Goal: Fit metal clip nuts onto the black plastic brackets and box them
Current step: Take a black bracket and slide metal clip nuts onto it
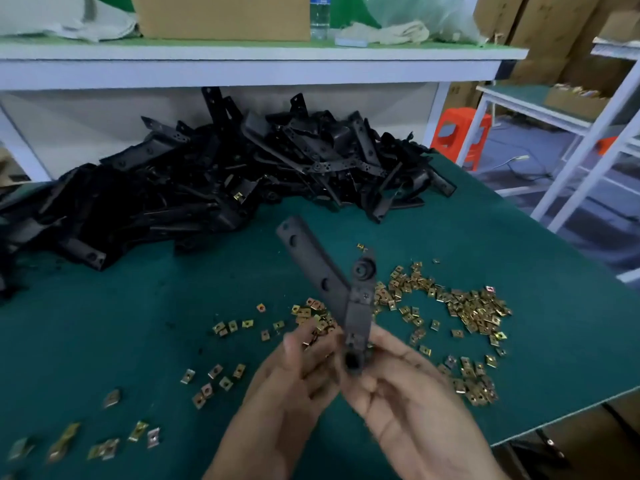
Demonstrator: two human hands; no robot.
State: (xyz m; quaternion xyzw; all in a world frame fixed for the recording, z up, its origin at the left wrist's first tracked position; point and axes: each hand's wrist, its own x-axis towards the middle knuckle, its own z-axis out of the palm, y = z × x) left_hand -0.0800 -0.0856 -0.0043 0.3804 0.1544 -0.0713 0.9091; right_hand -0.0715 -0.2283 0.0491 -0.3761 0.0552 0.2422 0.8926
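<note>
A black plastic bracket (349,299), Y-shaped with a long arm reaching up and left, is held upright over the green table (121,323). My right hand (408,403) grips its lower end from the right. My left hand (294,382) meets that lower end from the left with curled fingers; whether it pinches a clip nut is blurred. Gold metal clip nuts (467,313) lie scattered over the mat, thickest at the right. A big heap of black brackets (225,174) fills the far side of the table.
A white shelf (242,69) overhangs the bracket heap, carrying a cardboard box (221,15), a water bottle (318,15) and cloths. The table's right edge (554,233) drops to the floor, where an orange stool (460,133) and white racks stand.
</note>
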